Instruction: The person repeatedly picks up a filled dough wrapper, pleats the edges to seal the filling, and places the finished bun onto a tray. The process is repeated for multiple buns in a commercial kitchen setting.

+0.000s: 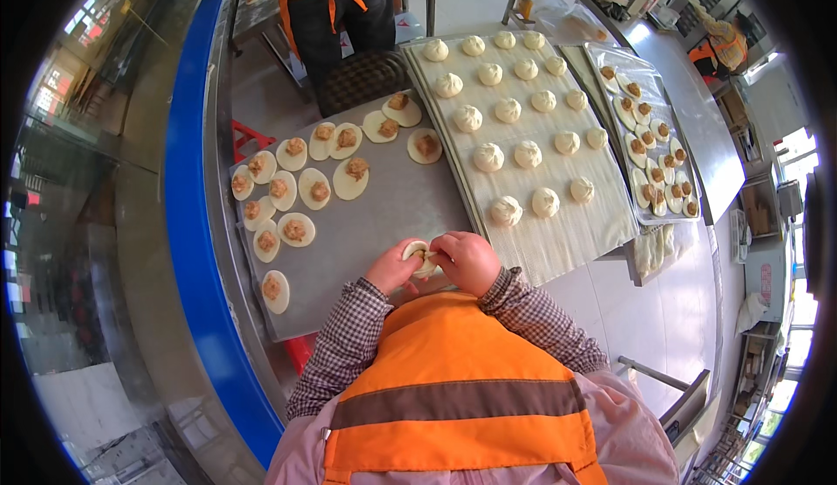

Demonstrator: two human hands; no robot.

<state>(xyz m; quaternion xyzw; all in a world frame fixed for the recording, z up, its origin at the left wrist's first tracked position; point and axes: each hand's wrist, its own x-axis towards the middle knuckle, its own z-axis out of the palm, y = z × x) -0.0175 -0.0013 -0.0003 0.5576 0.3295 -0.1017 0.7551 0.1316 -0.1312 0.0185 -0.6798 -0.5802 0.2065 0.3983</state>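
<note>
Close in front of my apron, my left hand point(394, 266) cups a partly gathered bun point(414, 250) with filling showing in its middle. My right hand point(467, 261) pinches the dough rim on the other side. Beneath and beyond them lies a grey metal tray point(392, 217). Flat dough rounds topped with lumps of minced filling, such as one dough round point(297, 230), are spread over its left and far parts. To the right, rows of pleated buns point(489, 157) sit on a pale woven mat point(543, 249).
A clear plastic-lined tray point(664, 96) of more filled rounds stands at the far right. A blue edge point(196, 223) runs along the left. One person point(340, 14) in an orange-tied apron stands beyond the tray; another person point(722, 43) is far right. A dark stool point(363, 82) is near.
</note>
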